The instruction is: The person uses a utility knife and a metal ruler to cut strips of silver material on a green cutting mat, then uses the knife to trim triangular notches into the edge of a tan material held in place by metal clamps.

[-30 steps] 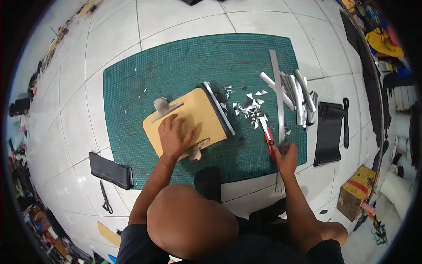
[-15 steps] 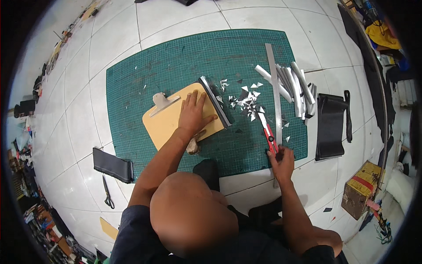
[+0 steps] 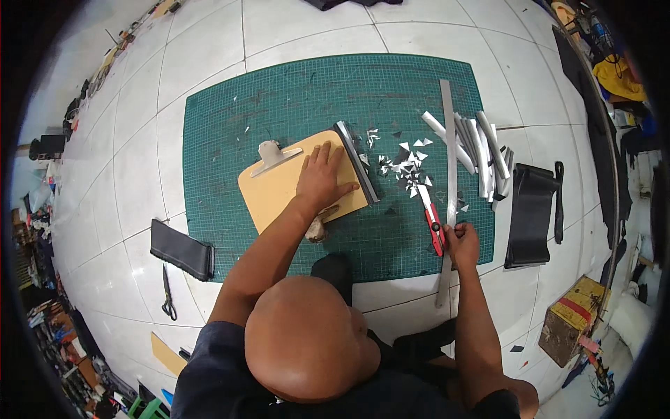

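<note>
Our tan rectangular clipboard with metal clips (image 3: pixel 279 195) lies on the green gridded cutting mat (image 3: pixel 279 105). Our left hand (image 3: pixel 321 180) rests flat on it, thumb spread from the fingers. Our right hand (image 3: pixel 463 244), fingers curled, touches the long grey metal ruler (image 3: pixel 451 160); whether they pinch it, we cannot tell. Alongside lies the red-handled cutter (image 3: pixel 435 230).

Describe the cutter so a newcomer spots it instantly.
Find the green cutting mat, then the metal ruler along its right side. Just left of the ruler, below the small black-and-white scraps, lies the cutter: the only red-handled thing on the mat.
</note>
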Action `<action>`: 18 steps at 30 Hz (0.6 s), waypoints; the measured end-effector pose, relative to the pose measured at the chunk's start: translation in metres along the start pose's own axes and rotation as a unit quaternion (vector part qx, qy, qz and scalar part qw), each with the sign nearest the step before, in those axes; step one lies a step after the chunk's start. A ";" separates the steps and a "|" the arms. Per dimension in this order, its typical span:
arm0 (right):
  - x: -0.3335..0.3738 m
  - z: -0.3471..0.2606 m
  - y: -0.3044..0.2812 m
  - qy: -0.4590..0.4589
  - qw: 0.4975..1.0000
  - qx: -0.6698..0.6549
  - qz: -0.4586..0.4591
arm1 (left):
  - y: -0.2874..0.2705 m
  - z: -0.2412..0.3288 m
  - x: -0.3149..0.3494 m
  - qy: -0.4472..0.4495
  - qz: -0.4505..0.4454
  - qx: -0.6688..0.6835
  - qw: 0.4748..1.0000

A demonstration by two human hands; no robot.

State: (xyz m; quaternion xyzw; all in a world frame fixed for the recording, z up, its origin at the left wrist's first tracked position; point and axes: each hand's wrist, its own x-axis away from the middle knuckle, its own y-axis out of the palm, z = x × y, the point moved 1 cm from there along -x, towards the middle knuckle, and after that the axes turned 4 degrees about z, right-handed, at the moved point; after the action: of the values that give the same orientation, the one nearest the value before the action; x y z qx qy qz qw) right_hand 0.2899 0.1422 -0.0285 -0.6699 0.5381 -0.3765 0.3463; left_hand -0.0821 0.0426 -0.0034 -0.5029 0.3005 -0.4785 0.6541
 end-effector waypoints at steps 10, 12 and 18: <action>0.030 -0.052 -0.015 -0.089 0.983 -0.133 0.089 | -0.004 -0.014 0.000 0.023 -0.016 0.033 0.999; 0.044 -0.058 -0.006 -0.119 0.979 -0.158 0.052 | -0.004 -0.010 -0.002 0.029 -0.008 0.054 0.998; 0.099 -0.113 0.036 -0.143 0.969 -0.166 -0.113 | -0.006 -0.017 0.001 -0.003 0.001 0.110 0.994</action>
State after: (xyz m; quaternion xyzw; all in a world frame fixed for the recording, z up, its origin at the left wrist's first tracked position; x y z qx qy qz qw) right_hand 0.1880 0.0322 0.0065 -0.8212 0.4590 -0.2185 0.2591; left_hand -0.0986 0.0354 -0.0035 -0.4287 0.2448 -0.5063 0.7071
